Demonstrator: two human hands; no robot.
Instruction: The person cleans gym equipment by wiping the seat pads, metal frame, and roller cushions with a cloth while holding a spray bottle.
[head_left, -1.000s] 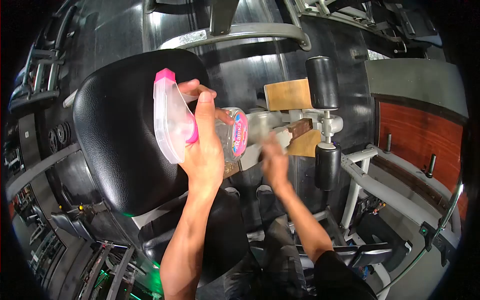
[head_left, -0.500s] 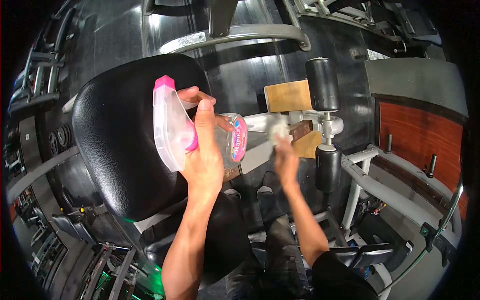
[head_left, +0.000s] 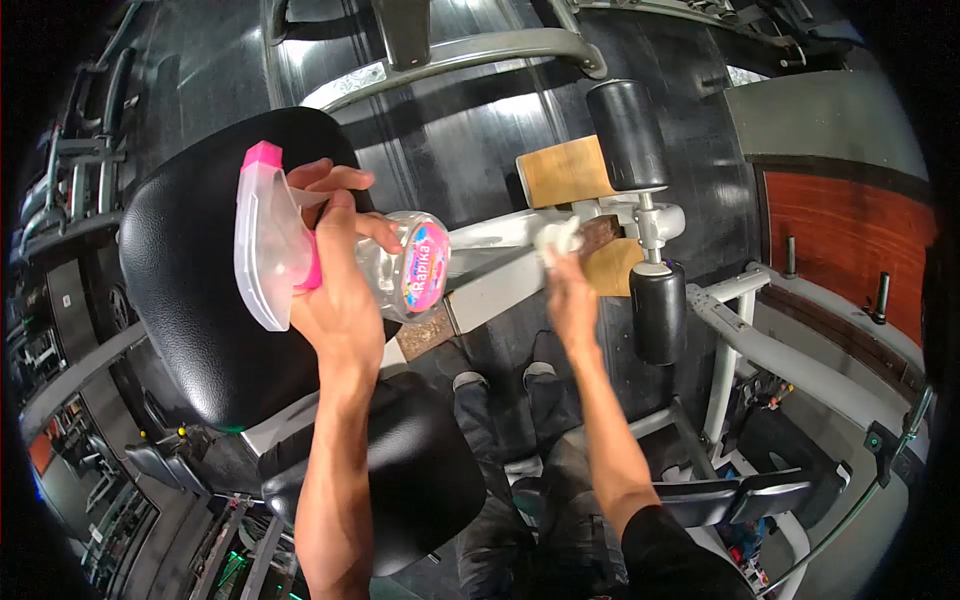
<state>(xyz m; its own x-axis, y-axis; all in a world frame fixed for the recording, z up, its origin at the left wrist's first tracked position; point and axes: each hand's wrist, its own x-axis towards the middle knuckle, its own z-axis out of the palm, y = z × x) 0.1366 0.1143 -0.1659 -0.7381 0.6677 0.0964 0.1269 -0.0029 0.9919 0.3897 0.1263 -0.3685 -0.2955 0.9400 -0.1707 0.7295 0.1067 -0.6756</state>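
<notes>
My left hand is wrapped around the neck of a clear spray bottle with a translucent and pink trigger head and a pink "Rapika" label. The bottle is tilted on its side above a black padded seat. My right hand, slightly blurred, grips a crumpled white cloth. The cloth is over the far end of a pale metal beam, near a rusty brown section; whether it touches the metal I cannot tell.
Wooden plates flank the beam's end. Beyond them are two black foam rollers on a short axle. A second black pad lies below my left forearm. Grey machine frames stand around, with a red-brown panel at right.
The view has shifted. My left hand and the spray bottle sit further left in the picture, away from my right hand. My right hand with the cloth stays near the beam's end.
</notes>
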